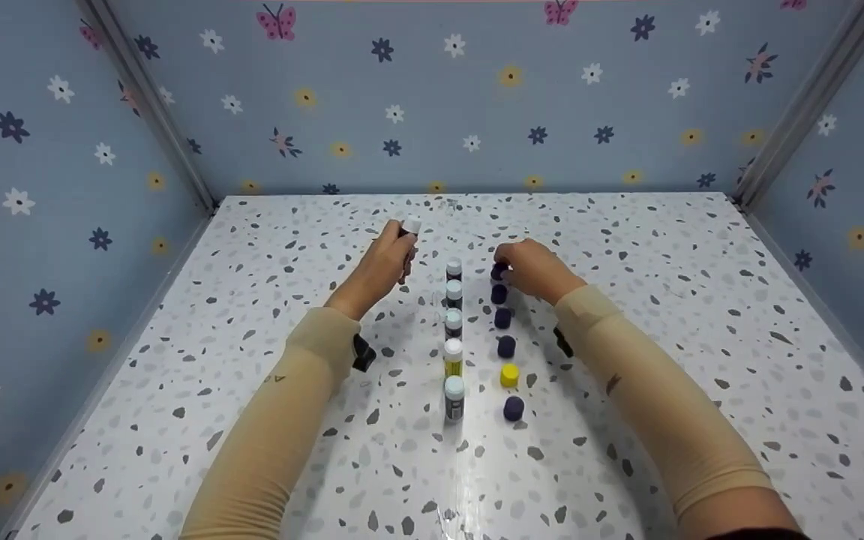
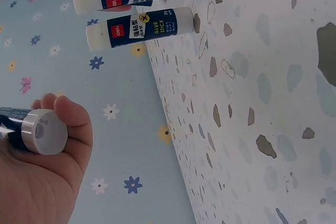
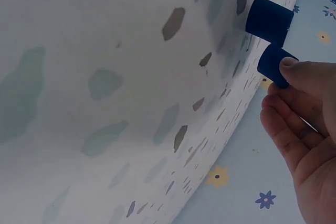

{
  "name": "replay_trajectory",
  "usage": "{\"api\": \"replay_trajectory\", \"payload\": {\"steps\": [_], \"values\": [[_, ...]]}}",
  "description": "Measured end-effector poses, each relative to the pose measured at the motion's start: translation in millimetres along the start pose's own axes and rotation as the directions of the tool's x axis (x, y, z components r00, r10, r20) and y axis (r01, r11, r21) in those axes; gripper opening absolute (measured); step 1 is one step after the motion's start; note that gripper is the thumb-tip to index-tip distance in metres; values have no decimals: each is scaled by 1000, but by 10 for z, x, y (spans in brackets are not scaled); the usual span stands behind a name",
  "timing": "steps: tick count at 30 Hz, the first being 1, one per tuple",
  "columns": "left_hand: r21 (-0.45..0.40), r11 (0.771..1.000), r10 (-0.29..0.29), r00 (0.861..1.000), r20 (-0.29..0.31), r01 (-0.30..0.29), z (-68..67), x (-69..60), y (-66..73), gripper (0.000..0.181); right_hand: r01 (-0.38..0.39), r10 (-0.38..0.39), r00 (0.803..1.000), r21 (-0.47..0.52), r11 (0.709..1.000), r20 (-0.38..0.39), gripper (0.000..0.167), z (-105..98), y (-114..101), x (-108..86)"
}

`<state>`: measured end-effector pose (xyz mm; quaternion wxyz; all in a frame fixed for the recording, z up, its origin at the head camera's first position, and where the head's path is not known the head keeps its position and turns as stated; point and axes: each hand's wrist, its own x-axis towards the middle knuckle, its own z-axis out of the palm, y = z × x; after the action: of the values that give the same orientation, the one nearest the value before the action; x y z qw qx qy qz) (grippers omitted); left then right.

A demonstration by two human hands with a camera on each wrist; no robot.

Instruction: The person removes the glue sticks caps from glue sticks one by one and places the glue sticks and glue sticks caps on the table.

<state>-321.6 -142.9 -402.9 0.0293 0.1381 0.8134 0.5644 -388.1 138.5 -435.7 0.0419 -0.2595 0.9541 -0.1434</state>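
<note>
My left hand [image 1: 379, 266] grips a dark blue glue stick [image 2: 21, 128] above the table. The stick's hollow white end faces the left wrist camera. To the right of that hand, several white-topped glue sticks [image 1: 454, 324] stand upright in a row, one with a yellow label [image 1: 453, 358]. My right hand [image 1: 537, 268] pinches a dark blue cap [image 3: 274, 65] between thumb and fingers at the far end of a row of caps. Beside it is another dark blue cap [image 3: 269, 20]; whether the pinched cap touches the table I cannot tell.
More dark blue caps [image 1: 506, 346] and a yellow cap [image 1: 509, 375] run toward me, parallel to the sticks. The speckled white table [image 1: 252, 450] is bounded at the back by a blue flowered wall [image 1: 432, 90], with similar walls on both sides.
</note>
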Motion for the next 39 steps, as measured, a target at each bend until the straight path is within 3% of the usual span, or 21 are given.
{"api": "replay_trajectory", "payload": {"steps": [8, 21, 31, 39], "values": [[13, 1000, -1, 1000, -13, 1, 44, 11, -8, 27, -46, 46, 999, 30, 999, 8, 16, 49, 56, 25], [16, 999, 31, 998, -51, -30, 88, 68, -6, 28, -49, 49, 999, 1, 999, 2, 16, 62, 44, 64], [28, 999, 35, 992, -120, -31, 113, 170, -102, 41, 33, -34, 999, -37, 999, -39, 19, 69, -1, 86], [74, 997, 32, 977, -210, -17, 169, 288, -125, 40, -16, 16, 1000, -11, 1000, -8, 16, 82, -12, 110]]}}
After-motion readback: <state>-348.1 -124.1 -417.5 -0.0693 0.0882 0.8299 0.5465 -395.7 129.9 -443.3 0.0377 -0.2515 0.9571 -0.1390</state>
